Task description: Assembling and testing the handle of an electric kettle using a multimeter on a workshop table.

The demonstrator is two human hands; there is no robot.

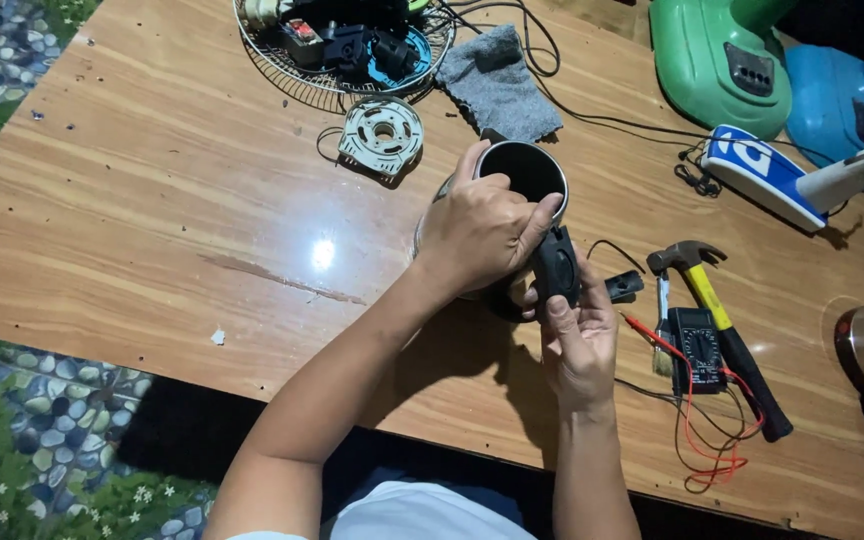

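1. Metal kettle body (522, 175): table (152, 200) centre, mouth facing 12 o'clock.
2. Left hand (480, 232): fingers closed over its rim.
3. Right hand (577, 340): at 5 o'clock, pinching the black handle (556, 268) against the body.
4. Hammer (722, 325), multimeter (697, 347): 3 o'clock.

We see a glossy wooden table (152, 200), a shiny metal pot (524, 170), a matt black plastic handle (556, 268), and rough grey cloth (497, 82).
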